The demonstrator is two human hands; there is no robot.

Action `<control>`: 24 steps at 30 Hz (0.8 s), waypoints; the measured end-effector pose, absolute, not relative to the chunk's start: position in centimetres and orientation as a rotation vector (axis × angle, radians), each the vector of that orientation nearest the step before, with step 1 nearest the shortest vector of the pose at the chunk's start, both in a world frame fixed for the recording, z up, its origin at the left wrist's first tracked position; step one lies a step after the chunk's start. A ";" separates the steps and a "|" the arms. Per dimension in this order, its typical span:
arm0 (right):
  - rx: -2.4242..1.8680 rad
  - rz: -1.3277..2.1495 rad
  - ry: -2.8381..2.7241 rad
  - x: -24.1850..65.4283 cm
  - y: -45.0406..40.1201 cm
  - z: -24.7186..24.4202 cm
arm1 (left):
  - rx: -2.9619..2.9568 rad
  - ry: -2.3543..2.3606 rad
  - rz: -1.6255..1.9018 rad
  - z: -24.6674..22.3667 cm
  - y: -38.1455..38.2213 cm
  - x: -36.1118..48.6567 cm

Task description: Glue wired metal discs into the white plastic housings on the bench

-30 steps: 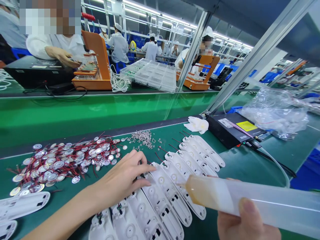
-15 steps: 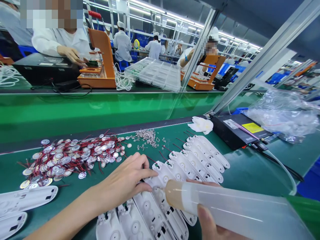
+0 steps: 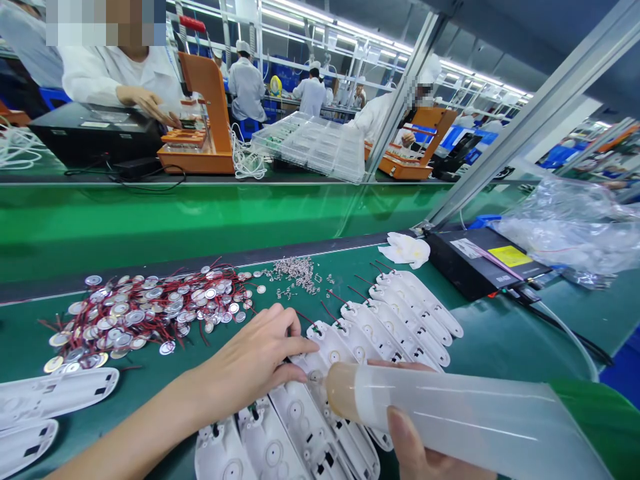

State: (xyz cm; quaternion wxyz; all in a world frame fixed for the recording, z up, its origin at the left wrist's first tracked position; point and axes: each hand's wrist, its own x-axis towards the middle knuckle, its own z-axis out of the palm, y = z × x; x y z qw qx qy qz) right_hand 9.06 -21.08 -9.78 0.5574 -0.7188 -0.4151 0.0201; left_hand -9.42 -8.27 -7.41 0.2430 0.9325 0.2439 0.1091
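My right hand (image 3: 415, 443) is wrapped round a large translucent dispensing syringe (image 3: 450, 407) with a tan front end and a green part at the back. The syringe points left, and its front end is over a white plastic shell (image 3: 316, 372) in the row; the very tip is hard to make out. My left hand (image 3: 270, 350) pinches the upper end of that same shell between thumb and forefinger. Further white plastic shells (image 3: 273, 447) lie side by side on the green table, several with round recesses and red wires at their far ends.
Wired metal discs (image 3: 145, 310) are heaped at left, beside a pile of small metal parts (image 3: 297, 273). Two more shells (image 3: 60, 393) lie at lower left. A black box (image 3: 483, 260) with cables and a crumpled tissue (image 3: 404, 249) stand at right. Co-workers sit beyond the green belt (image 3: 200, 213).
The syringe's front end has shifted slightly left over the shell. My left hand keeps its pinch. The view has moved slightly, and a co-worker's arm across the belt has lowered.
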 end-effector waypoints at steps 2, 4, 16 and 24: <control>-1.710 0.050 -0.965 9.1 -21.2 -9.7 | 2.548 0.672 0.286 -7.4 -8.3 -9.4; -1.703 0.062 -0.953 9.1 -21.3 -9.7 | 2.552 0.674 0.288 -7.5 -8.3 -9.4; -1.706 0.004 -0.895 10.1 -21.6 -10.1 | 2.543 0.675 0.301 -7.6 -8.4 -9.4; -1.643 0.014 -0.936 9.5 -20.5 -10.5 | 2.567 0.658 0.345 -7.9 -8.3 -9.5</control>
